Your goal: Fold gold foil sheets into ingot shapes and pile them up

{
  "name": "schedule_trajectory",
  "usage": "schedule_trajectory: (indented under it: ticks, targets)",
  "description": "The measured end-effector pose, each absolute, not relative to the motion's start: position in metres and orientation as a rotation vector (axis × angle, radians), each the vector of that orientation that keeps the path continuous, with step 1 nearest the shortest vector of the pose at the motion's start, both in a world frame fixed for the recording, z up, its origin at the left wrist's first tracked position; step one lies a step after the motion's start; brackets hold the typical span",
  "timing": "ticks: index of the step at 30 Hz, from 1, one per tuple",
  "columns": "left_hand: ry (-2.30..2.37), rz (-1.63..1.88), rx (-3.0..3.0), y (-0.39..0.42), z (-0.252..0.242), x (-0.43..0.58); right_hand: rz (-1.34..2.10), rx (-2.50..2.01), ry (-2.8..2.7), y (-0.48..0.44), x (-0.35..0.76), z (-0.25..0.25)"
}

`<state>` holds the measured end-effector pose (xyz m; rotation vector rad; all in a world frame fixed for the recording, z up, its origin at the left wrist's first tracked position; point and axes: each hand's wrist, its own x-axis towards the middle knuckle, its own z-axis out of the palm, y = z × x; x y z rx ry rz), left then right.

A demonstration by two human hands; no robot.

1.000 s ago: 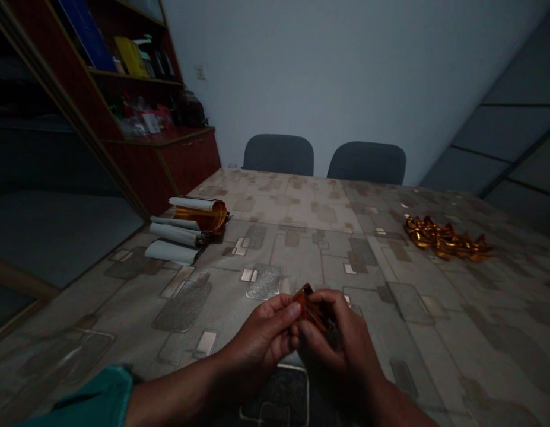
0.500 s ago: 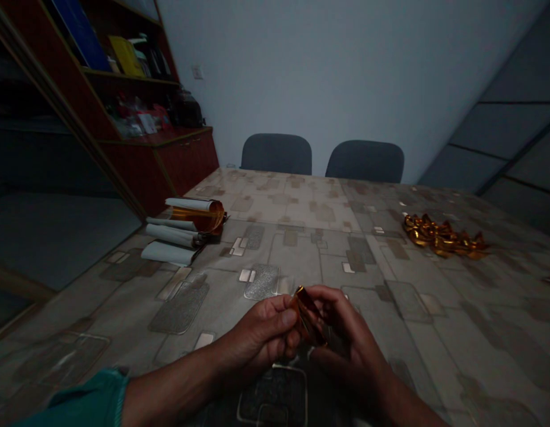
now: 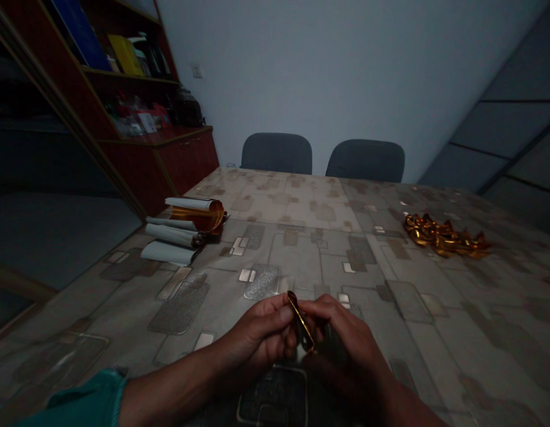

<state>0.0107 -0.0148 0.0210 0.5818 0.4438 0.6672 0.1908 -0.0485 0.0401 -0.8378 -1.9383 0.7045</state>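
Note:
Between my two hands is a small folded piece of shiny gold foil paper [image 3: 302,323], turned so that a narrow bright edge faces me. My left hand [image 3: 268,329] pinches it from the left with thumb and fingers. From the right, the fingers of my right hand [image 3: 341,332] press against its upper and lower ends; the right thumb is dark and blurred. Both hands are just above the near part of the table. At the right lies a cluster of folded gold foil pieces [image 3: 444,236].
A curled stack of gold foil sheets with pale backs [image 3: 179,234] lies at the table's left. The table [image 3: 296,252] has a patterned cover. Two grey chairs [image 3: 277,153] stand behind it, and a red-brown cabinet [image 3: 186,160] is at the far left.
The foil piece has turned and narrowed, its edge now facing me, and has shifted slightly left. My right-hand fingers have moved in lower around it. My left hand has barely moved.

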Motion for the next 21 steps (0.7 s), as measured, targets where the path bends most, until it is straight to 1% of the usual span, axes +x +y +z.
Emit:
schedule_trajectory:
  ticks: [4, 10, 12, 17, 21]
  targets:
    - [0.401, 0.6, 0.601, -0.013, 0.026, 0.011, 0.701, -0.926, -1.877, -0.047, 0.19, 0.039]
    - [0.409, 0.601, 0.617, -0.013, 0.027, 0.012, 0.866, -0.93, -1.769, -0.049, 0.189, 0.043]
    - [0.418, 0.628, 0.608, -0.013, 0.024, 0.012, 0.994, -0.958, -1.669, -0.048, 0.188, 0.042]
    - [0.487, 0.652, 0.594, -0.011, 0.017, 0.012, 1.474, -0.919, -1.294, -0.045, 0.188, 0.035]
    - [0.503, 0.65, 0.567, -0.012, 0.015, 0.013, 1.632, -0.94, -1.123, -0.042, 0.188, 0.035]
